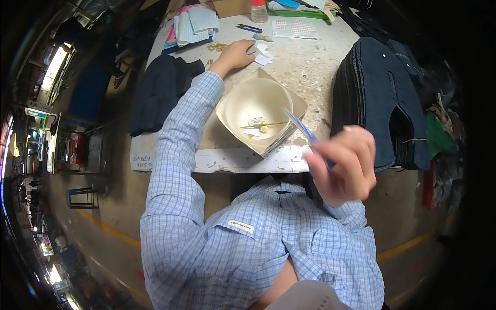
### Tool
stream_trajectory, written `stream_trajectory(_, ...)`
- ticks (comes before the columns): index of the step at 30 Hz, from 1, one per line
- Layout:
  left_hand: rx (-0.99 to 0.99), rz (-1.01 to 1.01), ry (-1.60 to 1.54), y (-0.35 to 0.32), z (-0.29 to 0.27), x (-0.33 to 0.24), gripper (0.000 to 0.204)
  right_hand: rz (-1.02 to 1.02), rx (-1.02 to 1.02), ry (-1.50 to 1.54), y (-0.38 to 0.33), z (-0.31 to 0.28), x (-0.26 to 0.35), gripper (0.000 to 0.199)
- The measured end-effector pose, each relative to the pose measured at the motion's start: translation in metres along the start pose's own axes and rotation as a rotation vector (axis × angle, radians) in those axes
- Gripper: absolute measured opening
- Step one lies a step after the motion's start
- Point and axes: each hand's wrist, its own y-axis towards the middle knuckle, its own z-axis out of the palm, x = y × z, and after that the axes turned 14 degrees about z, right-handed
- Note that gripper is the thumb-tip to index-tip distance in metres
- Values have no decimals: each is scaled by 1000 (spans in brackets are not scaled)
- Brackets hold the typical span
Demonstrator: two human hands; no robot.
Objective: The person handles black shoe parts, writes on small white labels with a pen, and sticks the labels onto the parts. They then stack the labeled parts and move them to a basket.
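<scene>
My right hand [349, 163] is raised over the table's near edge, fingers closed round a slim blue pen-like tool [302, 125]; its pale tip points up and left over the bowl's rim. Blur hides its exact kind. At the far left, my left hand [238, 55] rests on the table, fingers bent, beside white paper scraps [263, 56]. A small greyish piece shows between thumb and forefinger. Between the hands stands a cream bowl [235, 106] with a squared rim. Inside lie a thin stick [263, 124] and crumpled bits.
Dark fabric pieces [160, 93] lie at left; a tall stack of dark cut pieces [367, 103] stands at right. Beyond the bowl are thread snips [249, 28], a red-capped jar [259, 11], a small tube [262, 37], a printed sheet [294, 29] and papers [194, 26].
</scene>
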Motion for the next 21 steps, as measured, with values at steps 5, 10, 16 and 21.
stream_trajectory(5,-45,-132,-32,6,-1,16,26,-214,-223,346,-17,4,-2,52)
stream_trajectory(10,-336,-261,94,5,-51,14,24,-115,631,42,-39,17,-4,38)
stream_trajectory(16,-607,-277,-335,-39,-166,-27,22,6,658,-108,-44,94,-25,27)
stream_trajectory(21,-640,-371,-477,-91,-218,-99,25,74,379,129,-12,137,-22,33)
